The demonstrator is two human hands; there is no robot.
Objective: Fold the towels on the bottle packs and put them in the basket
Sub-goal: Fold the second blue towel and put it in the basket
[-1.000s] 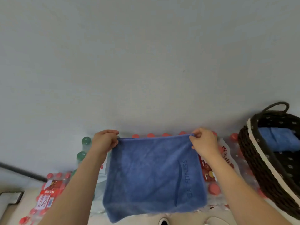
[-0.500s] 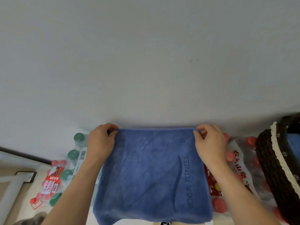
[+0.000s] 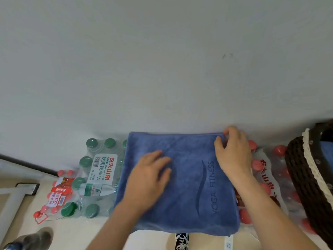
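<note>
One folded blue plush towel (image 3: 189,195) flat atop shrink-wrapped green-capped bottle pack (image 3: 97,177) and red-capped bottle pack (image 3: 266,177), left hand (image 3: 149,179) resting on it, fingers spread, right hand (image 3: 232,156) pinching its far right corner, dark woven basket (image 3: 302,177) at right.

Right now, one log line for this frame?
towel: flat on packs | left hand: rests on towel | right hand: pinches far corner | basket: at right

The wall (image 3: 162,69) stands right behind the towel (image 3: 189,195) and closes that side. Right of the towel, beyond the red pack (image 3: 268,175), the basket (image 3: 302,177) rises high. Left of the towel the green pack (image 3: 97,177) is low; above it the air is open.
</note>
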